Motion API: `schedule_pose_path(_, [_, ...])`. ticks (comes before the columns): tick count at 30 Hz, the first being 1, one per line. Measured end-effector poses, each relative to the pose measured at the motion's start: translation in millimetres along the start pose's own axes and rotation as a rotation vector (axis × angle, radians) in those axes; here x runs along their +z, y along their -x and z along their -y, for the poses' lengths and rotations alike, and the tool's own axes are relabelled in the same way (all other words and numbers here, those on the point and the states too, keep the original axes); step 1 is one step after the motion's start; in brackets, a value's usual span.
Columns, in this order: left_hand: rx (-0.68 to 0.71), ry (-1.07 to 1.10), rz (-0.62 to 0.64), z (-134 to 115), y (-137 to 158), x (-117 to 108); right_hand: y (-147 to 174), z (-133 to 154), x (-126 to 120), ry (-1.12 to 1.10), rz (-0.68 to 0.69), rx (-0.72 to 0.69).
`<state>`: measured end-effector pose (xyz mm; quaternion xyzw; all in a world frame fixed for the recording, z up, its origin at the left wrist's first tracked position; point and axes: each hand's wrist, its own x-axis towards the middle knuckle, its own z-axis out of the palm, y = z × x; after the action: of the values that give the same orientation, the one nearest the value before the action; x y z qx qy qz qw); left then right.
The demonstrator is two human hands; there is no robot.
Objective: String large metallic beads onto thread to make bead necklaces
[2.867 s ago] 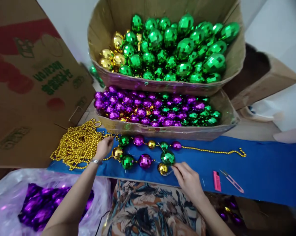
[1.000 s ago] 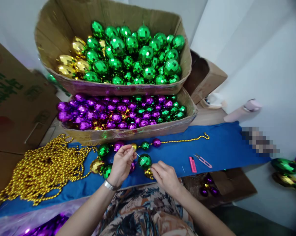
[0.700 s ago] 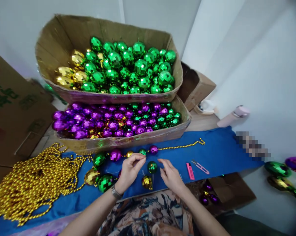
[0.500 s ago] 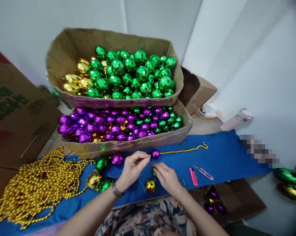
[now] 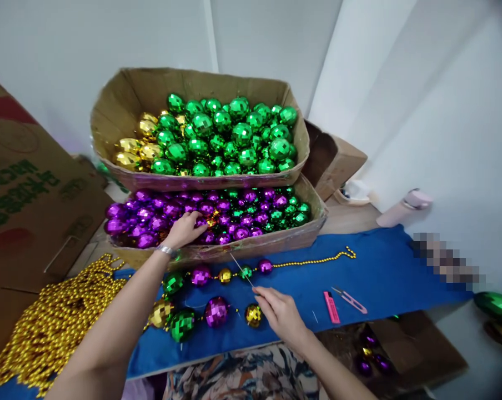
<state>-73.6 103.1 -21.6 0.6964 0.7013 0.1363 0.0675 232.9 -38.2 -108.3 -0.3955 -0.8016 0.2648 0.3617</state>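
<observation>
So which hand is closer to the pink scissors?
Right. The right hand is left of the pink scissors, over the blue cloth; the left hand is farther left, at the purple balls.

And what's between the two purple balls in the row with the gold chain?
A gold ball, then a green ball, with tiny gold beads in the gaps, in the head view. The right hand's needle crosses there too.
</observation>
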Motion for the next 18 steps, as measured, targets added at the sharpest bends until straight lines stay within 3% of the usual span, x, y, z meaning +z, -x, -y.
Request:
schedule_pose_path(2, [-0.002,0.314,-0.068,-10,16,-3,1,6,-2,-0.015,0.009,-0.008])
schedule_pose_path(4, [-0.031,0.804,-0.1,-26,39,-7,1,13,-5,-0.036,0.018,-0.026])
schedule_pose_path(6, [-0.075,1.216,-0.068,-42,62,-8,0,20,-8,-0.047,0.02,-0.049])
schedule_pose_path(8, [-0.126,1.448,-0.031,-54,81,-6,-1,24,-9,-0.043,0.021,-0.072])
schedule_pose_path(11, [-0.184,1.592,-0.019,-62,99,3,0,27,-9,-0.032,0.038,-0.08])
schedule_pose_path(18, [-0.198,1.611,-0.037,-67,114,14,3,27,-8,0.023,0.085,-0.063])
